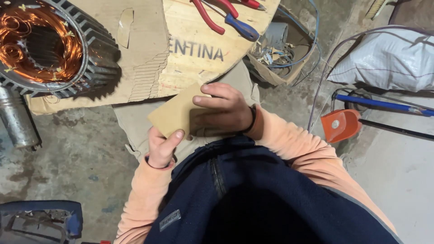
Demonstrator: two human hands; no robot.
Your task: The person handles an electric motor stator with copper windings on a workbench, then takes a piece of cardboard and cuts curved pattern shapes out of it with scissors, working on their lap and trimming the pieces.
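While the left hand (161, 147) pinches the tan paper sheet (174, 113) at its near corner, the right hand (224, 110) lies flat across its right side, the sheet's length slanting up-right.

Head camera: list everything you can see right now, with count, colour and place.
Motor stator: one, grey finned housing with copper windings, top left on cardboard.
Cardboard sheet: one, brown, under the stator.
Wooden board: one, pale, top centre.
Pliers: one, red handles, on the board.
Screwdriver: one, blue handle, beside the pliers.
Box of wires: one, brown, right of the board.
Metal cylinder: one, grey, left edge.
White sack: one, top right.
Orange plastic part: one, right, on the floor.
Tan sheet: one, on the lap.
Left hand: pinches the sheet's lower edge.
Right hand: fingers pressed on the sheet.
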